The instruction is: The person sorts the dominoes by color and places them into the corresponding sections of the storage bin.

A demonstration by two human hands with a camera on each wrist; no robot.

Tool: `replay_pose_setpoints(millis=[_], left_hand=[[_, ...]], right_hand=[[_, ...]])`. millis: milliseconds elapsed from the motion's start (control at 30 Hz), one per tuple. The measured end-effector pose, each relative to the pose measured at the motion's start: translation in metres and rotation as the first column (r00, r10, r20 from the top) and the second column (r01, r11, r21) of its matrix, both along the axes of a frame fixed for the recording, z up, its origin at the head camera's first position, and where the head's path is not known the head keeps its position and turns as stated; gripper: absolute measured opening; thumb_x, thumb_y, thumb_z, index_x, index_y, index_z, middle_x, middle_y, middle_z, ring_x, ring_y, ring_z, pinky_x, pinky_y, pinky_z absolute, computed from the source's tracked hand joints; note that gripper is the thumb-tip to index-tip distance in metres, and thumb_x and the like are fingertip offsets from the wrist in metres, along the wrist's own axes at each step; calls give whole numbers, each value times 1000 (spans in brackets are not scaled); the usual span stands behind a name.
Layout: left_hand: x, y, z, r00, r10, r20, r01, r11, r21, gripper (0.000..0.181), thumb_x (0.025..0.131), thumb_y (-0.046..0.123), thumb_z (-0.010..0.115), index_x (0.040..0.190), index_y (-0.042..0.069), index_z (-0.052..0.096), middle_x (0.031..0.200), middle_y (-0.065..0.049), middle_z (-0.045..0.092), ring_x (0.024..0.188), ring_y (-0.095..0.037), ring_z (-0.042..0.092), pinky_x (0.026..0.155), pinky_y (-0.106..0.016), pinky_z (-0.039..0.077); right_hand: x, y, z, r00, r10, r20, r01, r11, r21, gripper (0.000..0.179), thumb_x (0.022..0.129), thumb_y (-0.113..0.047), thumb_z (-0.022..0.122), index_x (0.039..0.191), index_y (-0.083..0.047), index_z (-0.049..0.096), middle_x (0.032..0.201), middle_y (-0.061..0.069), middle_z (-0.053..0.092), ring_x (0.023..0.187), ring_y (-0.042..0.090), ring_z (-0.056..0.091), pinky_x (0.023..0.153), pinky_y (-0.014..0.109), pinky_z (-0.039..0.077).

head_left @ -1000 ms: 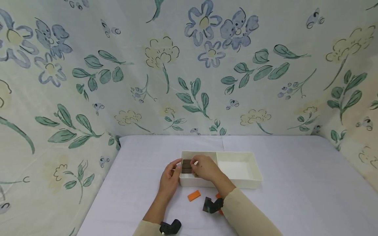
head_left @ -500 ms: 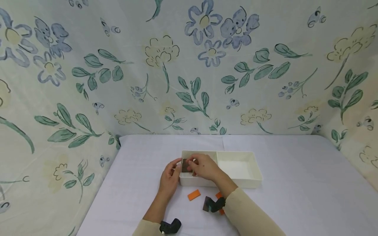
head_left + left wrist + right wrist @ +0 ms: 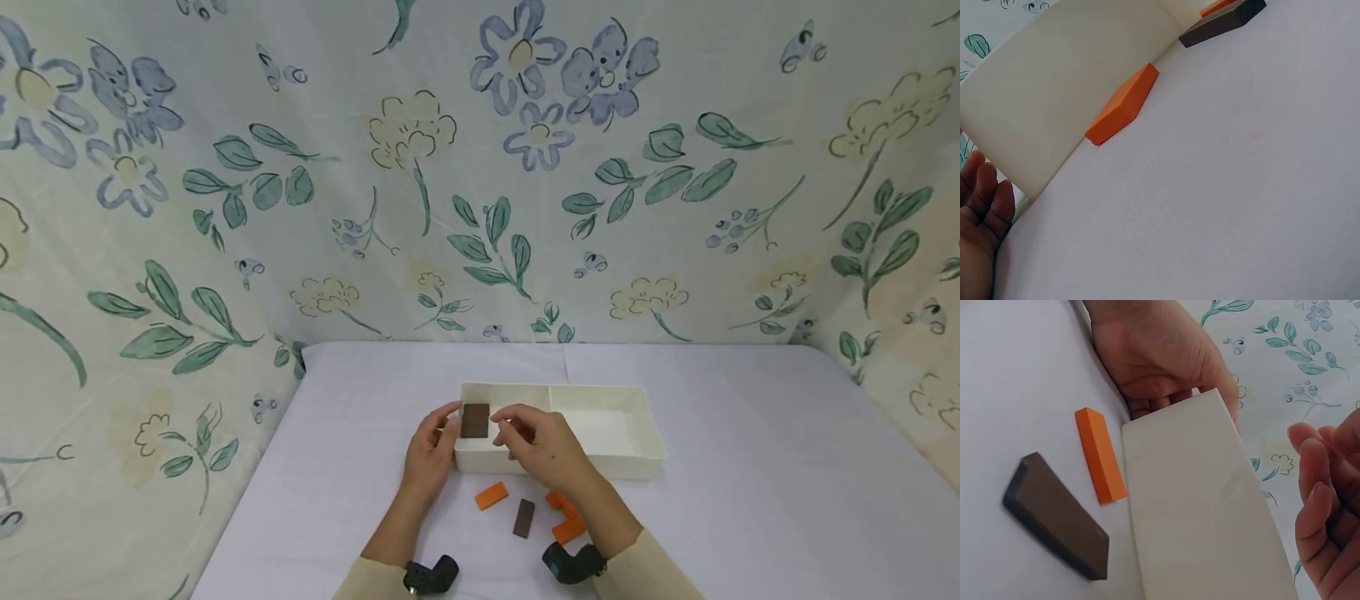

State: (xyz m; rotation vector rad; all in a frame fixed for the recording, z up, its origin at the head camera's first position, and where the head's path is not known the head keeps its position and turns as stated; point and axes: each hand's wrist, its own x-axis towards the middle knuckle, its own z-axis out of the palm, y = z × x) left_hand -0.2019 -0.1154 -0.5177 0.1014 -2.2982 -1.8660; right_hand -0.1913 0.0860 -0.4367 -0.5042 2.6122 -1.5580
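Observation:
My left hand rests against the left end of a white two-compartment box, fingertips at its rim. In the left wrist view, its fingers are loosely bent beside the box corner. Dark brown rectangular blocks lie side by side against the left wall of the left compartment. Just right of them, over the box, hovers my right hand, its fingers loosely bent with nothing between them. In front of the box lie an orange block and a dark brown block.
Several more orange blocks lie under the right forearm, partly hidden by it. The right compartment shows only its bare floor. White cloth covers the table, and a floral curtain hangs behind it.
My right hand has drawn back right and toward me from the dark brown blocks, uncovering them and the pieces in front of the box. The left hand stays in place.

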Motion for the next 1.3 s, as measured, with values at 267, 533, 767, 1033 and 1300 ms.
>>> replay_pose_setpoints(millis=[267, 533, 767, 1033, 1300], left_hand=[[1, 0, 2, 1000, -3, 19, 3, 1000, 2, 29, 104, 33, 60, 132, 30, 67, 111, -4, 59, 85, -14, 54, 71, -24, 47], [1, 0, 3, 1000, 0, 17, 0, 1000, -6, 29, 104, 31, 60, 132, 29, 67, 112, -4, 60, 87, -14, 54, 71, -23, 47], [1, 0, 2, 1000, 2, 20, -2, 1000, -12, 29, 104, 32, 59, 132, 29, 67, 113, -4, 60, 88, -15, 54, 71, -23, 47], [2, 0, -1, 1000, -5, 31, 5, 1000, -5, 30, 104, 35, 59, 133, 30, 66, 112, -4, 59, 87, -15, 53, 70, -22, 46], [2, 1, 2, 1000, -1, 31, 0, 1000, 2, 30, 104, 33, 59, 133, 29, 66, 110, -4, 58, 83, -14, 53, 68, -21, 47]], right_hand=[[22, 22, 11, 995, 60, 77, -67, 994, 85, 14, 101, -19, 64, 111, -15, 73, 87, 4, 74, 69, 12, 62, 61, 24, 52], [25, 35, 5, 947, 192, 257, -254, 937, 239, 21, 94, -17, 71, 113, -9, 72, 78, 3, 66, 63, 15, 57, 54, 29, 47], [26, 36, -14, 948, 211, 238, -288, 887, 360, 32, 79, -5, 79, 111, -9, 73, 83, 2, 61, 65, 16, 53, 58, 30, 42], [26, 35, -21, 954, 209, 214, -278, 885, 375, 25, 74, -5, 82, 92, -17, 68, 72, -2, 57, 56, 13, 50, 51, 28, 40], [26, 34, -24, 955, 221, 200, -284, 877, 388, 33, 70, -1, 79, 95, -19, 68, 72, -3, 57, 56, 12, 50, 51, 27, 40]])
